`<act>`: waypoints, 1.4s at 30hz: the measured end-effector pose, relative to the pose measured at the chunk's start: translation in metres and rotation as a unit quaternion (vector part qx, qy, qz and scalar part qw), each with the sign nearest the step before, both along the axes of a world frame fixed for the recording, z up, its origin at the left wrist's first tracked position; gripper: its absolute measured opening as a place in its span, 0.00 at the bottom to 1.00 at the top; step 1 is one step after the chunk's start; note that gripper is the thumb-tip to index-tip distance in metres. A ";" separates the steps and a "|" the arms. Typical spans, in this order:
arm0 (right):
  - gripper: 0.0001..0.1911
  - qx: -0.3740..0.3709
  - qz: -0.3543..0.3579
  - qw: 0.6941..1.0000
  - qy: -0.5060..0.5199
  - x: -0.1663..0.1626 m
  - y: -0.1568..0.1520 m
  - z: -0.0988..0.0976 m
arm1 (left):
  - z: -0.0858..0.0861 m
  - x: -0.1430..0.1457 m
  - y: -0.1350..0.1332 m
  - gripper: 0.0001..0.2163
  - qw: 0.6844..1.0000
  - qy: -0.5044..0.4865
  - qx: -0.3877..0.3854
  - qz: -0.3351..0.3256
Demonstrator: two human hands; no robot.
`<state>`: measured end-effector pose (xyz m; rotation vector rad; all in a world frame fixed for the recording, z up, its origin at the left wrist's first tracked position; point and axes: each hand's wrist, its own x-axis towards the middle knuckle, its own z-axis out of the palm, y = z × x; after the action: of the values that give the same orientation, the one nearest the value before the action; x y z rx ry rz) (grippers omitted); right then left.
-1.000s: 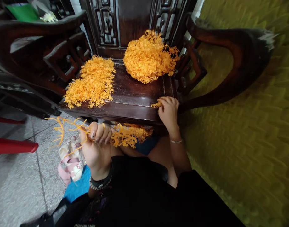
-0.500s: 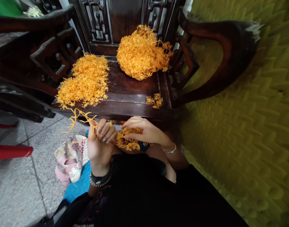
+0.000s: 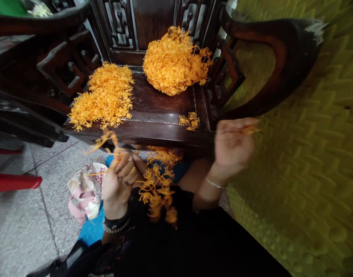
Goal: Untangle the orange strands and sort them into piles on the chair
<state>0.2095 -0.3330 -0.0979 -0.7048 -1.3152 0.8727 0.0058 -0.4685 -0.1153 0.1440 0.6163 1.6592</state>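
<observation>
My left hand (image 3: 119,179) is closed around a tangled strand of orange plastic pieces (image 3: 155,188) that hangs down over my lap. My right hand (image 3: 233,143) is raised to the right, blurred, its fingers pinched on a small orange piece (image 3: 249,130). On the dark wooden chair seat (image 3: 159,111) ahead lie a flat orange pile (image 3: 103,96) at the left, a rounded orange heap (image 3: 173,61) at the back, and a small orange cluster (image 3: 189,121) near the front right corner.
The chair's carved back (image 3: 153,23) and curved armrests (image 3: 268,42) frame the seat. A yellow-green textured surface (image 3: 309,173) fills the right side. A pink-and-white bag (image 3: 85,190) and a blue object lie on the speckled floor at the left, beside a red bar (image 3: 15,181).
My right hand left the chair's front corner, came to the strand in my left hand, then pulled away up and right with a small piece. The strand now hangs lower.
</observation>
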 end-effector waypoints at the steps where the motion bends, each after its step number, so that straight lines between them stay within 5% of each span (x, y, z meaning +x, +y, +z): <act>1: 0.14 0.029 -0.037 0.999 0.027 0.007 0.004 0.004 | 0.000 -0.004 -0.001 0.22 0.999 0.003 0.005 0.032; 4: 0.11 0.025 -0.025 0.999 -0.030 0.014 0.015 0.005 | 0.000 -0.010 -0.001 0.23 0.995 -0.002 0.005 0.104; 7: 0.12 0.028 -0.051 0.979 -0.198 0.006 0.033 -0.009 | 0.001 -0.006 0.004 0.23 0.993 -0.014 0.004 0.113; 14: 0.15 0.042 -0.155 0.833 -0.529 0.000 0.087 -0.053 | -0.002 -0.003 0.008 0.21 0.991 -0.058 0.036 0.111; 17: 0.16 0.025 -0.154 0.833 -0.531 -0.004 0.087 -0.060 | -0.005 -0.008 0.008 0.20 0.990 -0.062 0.066 0.105; 20: 0.20 0.044 -0.185 0.876 -0.443 -0.012 0.066 -0.051 | -0.005 -0.009 0.008 0.20 0.990 -0.070 0.076 0.093; 22: 0.20 0.074 -0.115 0.915 -0.380 -0.019 0.044 -0.038 | -0.004 -0.008 0.009 0.20 0.992 -0.073 0.072 0.080; 23: 0.19 0.085 -0.009 0.928 -0.364 -0.023 0.032 -0.032 | -0.003 -0.008 0.009 0.20 0.992 -0.073 0.068 0.073; 26: 0.15 0.049 0.348 0.862 -0.365 -0.036 0.006 -0.022 | -0.003 -0.005 0.009 0.20 0.994 -0.071 0.058 0.056; 28: 0.12 0.005 0.443 0.821 -0.360 -0.042 -0.002 -0.024 | -0.004 -0.004 0.007 0.20 0.995 -0.067 0.049 0.048; 35: 0.14 -0.153 0.361 0.896 -0.209 -0.030 -0.007 -0.023 | 0.000 -0.007 0.000 0.20 0.997 -0.047 0.027 0.061; 42: 0.17 -0.255 0.440 0.852 -0.122 -0.025 -0.020 -0.024 | 0.000 -0.008 0.000 0.20 0.997 -0.055 0.037 0.043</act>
<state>0.1843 -0.3530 -0.1215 -0.6093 -1.6760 1.9842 -0.0027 -0.4682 -0.1158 0.0796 0.4840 1.7620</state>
